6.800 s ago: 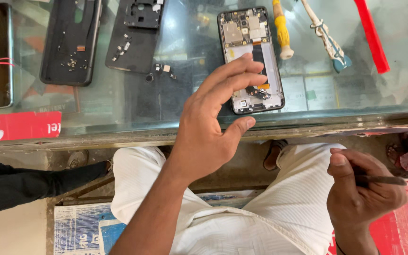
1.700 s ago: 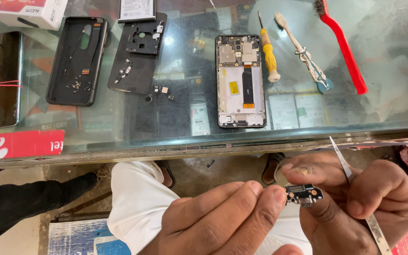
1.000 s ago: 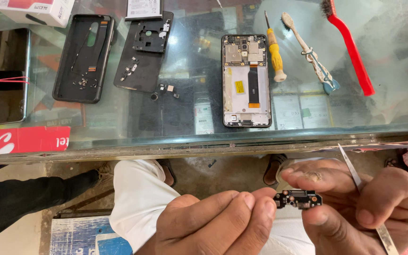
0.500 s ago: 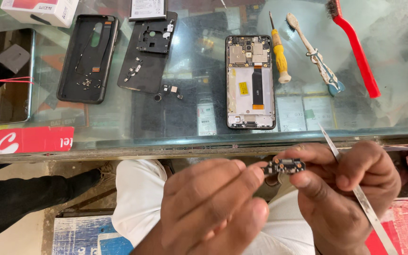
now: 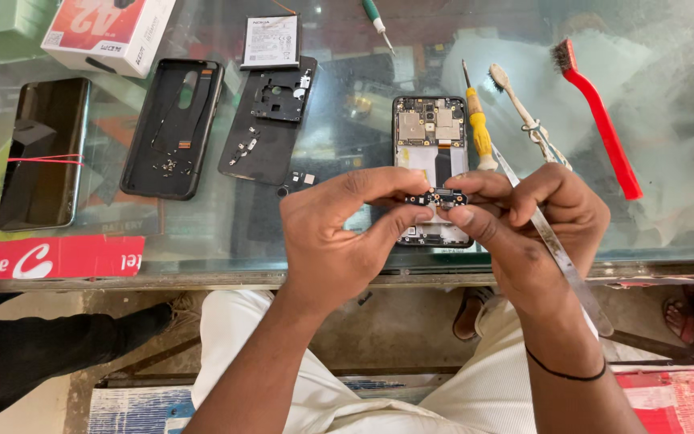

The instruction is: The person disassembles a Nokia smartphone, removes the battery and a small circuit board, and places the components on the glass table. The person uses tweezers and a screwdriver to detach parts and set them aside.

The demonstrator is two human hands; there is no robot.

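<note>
Pinched between left hand and right hand, just above the opened phone: small circuit board, likely to slip or flex, with tweezers crowding the right grip.

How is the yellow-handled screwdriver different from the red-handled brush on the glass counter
The yellow-handled screwdriver is shorter, with a thin metal shaft; the red-handled brush is longer and ends in dark bristles. The screwdriver lies beside the opened phone; the brush lies farther right. Both lie flat, untouched by the hands.
</note>
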